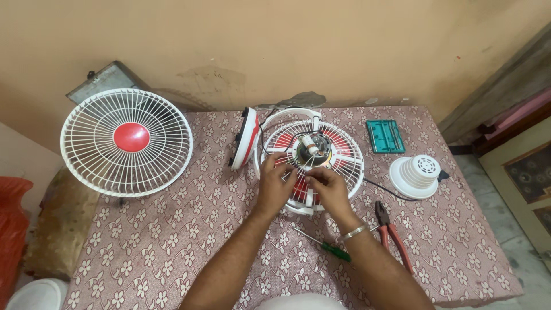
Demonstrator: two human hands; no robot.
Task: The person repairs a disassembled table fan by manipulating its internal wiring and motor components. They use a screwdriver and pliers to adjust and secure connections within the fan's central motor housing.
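While both of my hands meet over the opened fan in the middle of the tabletop, my left hand and right hand each pinch thin wires that run up to the bare motor at its hub; both grips are pressed together on them. Left of the fan a red-and-white cover leans on edge, and farther left stands a white grille. Right of the fan sit a white motor cap and a teal case; below it lie a green screwdriver and red pliers
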